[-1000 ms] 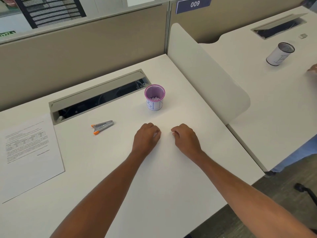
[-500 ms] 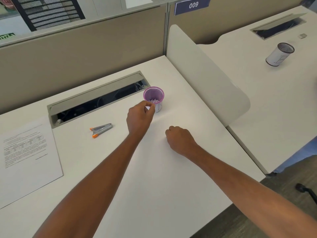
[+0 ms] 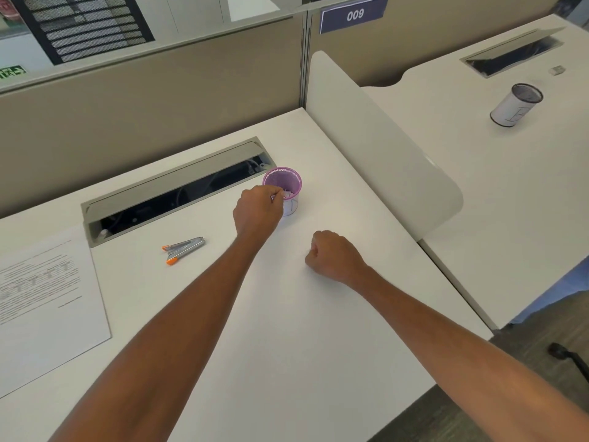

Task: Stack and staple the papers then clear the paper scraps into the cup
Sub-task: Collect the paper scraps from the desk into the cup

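A purple mesh cup [image 3: 292,177] stands on the white desk [image 3: 302,330], and white paper scraps [image 3: 288,194] show inside it. My left hand [image 3: 256,212] is at the cup's near rim. Its curled fingertips pinch a small scrap over the opening. My right hand [image 3: 334,255] rests on the desk to the right of the cup as a closed fist; nothing shows in it. The printed papers [image 3: 44,298] lie flat at the desk's left edge. A silver stapler with orange tips [image 3: 183,248] lies between the papers and my left arm.
An open grey cable tray [image 3: 172,193] runs along the back of the desk behind the cup. A white divider panel [image 3: 382,138] borders the right side. Beyond it, another desk holds a white cup [image 3: 514,105]. A chair base [image 3: 567,355] is on the floor at the right.
My left hand has lifted off the desk and moved up to the cup's rim. My right hand has drawn back slightly and closed into a fist on the desk.
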{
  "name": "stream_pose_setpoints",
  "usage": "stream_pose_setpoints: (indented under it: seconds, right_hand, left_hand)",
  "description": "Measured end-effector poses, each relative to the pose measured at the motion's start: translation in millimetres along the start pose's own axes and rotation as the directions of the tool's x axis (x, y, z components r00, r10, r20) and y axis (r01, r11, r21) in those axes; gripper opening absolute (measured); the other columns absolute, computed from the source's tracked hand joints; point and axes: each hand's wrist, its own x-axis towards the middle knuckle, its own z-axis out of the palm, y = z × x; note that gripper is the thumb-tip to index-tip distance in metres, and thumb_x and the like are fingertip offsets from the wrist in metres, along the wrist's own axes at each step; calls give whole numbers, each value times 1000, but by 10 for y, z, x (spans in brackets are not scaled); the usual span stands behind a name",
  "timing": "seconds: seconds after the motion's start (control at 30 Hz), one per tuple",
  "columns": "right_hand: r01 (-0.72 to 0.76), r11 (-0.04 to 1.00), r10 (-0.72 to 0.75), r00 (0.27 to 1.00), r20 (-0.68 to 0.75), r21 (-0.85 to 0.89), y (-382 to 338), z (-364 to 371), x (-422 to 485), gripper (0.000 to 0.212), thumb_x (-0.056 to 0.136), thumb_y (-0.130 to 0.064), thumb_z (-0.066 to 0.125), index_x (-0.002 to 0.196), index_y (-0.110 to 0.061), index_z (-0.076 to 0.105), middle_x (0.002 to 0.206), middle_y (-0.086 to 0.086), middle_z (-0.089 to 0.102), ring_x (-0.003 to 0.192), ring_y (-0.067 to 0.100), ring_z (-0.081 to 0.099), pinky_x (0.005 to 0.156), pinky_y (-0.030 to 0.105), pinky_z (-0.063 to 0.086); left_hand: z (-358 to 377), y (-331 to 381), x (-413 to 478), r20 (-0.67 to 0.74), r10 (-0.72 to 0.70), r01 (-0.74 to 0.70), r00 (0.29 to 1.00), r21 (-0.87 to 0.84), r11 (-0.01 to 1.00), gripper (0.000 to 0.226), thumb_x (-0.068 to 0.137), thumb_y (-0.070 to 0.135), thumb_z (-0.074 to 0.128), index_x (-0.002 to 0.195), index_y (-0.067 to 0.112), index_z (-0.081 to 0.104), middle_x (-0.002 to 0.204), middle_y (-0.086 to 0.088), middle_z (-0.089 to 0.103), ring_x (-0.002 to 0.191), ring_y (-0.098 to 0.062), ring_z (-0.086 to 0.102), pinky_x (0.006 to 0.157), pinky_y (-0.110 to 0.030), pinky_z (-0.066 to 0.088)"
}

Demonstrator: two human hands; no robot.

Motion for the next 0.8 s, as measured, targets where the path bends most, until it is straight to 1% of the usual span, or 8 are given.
stream_pose_setpoints:
  seconds: [0.07,0.17,0.27,0.4,0.5,0.6,0.73,0.8]
  right_hand:
    - [-69,985,71,997,-9,159,-12,-131,87,10,83,-24,58,81,-14,59,85,3,68,83,30,64,71,39,53]
    - [-71,949,101,992,-81,306,-101,-357,264,9,82,-23,61,79,-14,63,80,0,70,80,27,66,72,39,56]
    - [9,933,70,976,-205,360,-266,-610,474,9,86,-21,63,83,-13,67,77,-3,69,78,26,67,73,38,56]
    - [50,955,43,951,-305,291,-475,-811,717,15,93,-20,57,89,-13,71,89,2,73,86,31,67,74,40,56]
    - [47,973,25,951,-308,226,-553,-828,820,18,96,-23,57,96,-15,73,98,4,76,91,30,68,72,37,54]
    - [54,984,1,951,-310,170,-558,-810,859,19,98,-22,59,98,-17,77,100,3,77,90,28,68,69,32,49]
    - [103,973,-35,950,-309,208,-489,-762,857,25,97,-16,54,96,-17,79,103,0,77,95,26,69,73,35,53]
    - [120,941,10,925,-381,317,-437,-724,813,26,99,-14,54,104,-18,80,110,-1,77,102,22,69,84,36,56]
  left_hand:
    - [-19,-43,-39,-37,9,-11,999,-33,999,30,107,31,59,126,32,82,109,-4,83,103,-32,72,82,-37,55]
    - [9,-107,-188,-123,-36,18,992,-145,989,26,107,30,58,127,30,75,88,3,71,89,-26,67,73,-35,47]
    - [177,-230,-476,-134,-9,-11,991,-149,989,19,107,28,58,123,27,69,100,5,66,94,-21,65,75,-35,45]
    - [582,-556,-877,110,242,-251,964,77,965,46,106,36,57,146,16,68,151,-11,65,138,-37,64,102,-50,58]
    - [797,-667,-1114,394,309,-422,866,243,874,86,107,68,21,173,14,31,184,-10,20,170,-32,20,135,-60,22]
    - [849,-701,-1206,426,319,-452,847,261,853,93,104,77,-2,177,21,5,186,-2,-5,173,-27,-5,137,-61,0]
    - [848,-729,-1205,438,360,-511,824,298,806,79,109,73,8,177,33,5,186,1,-4,173,-32,-5,134,-69,5]
    - [855,-725,-1234,440,368,-524,819,313,792,74,111,69,12,176,37,4,187,0,-5,172,-34,-6,132,-72,4]
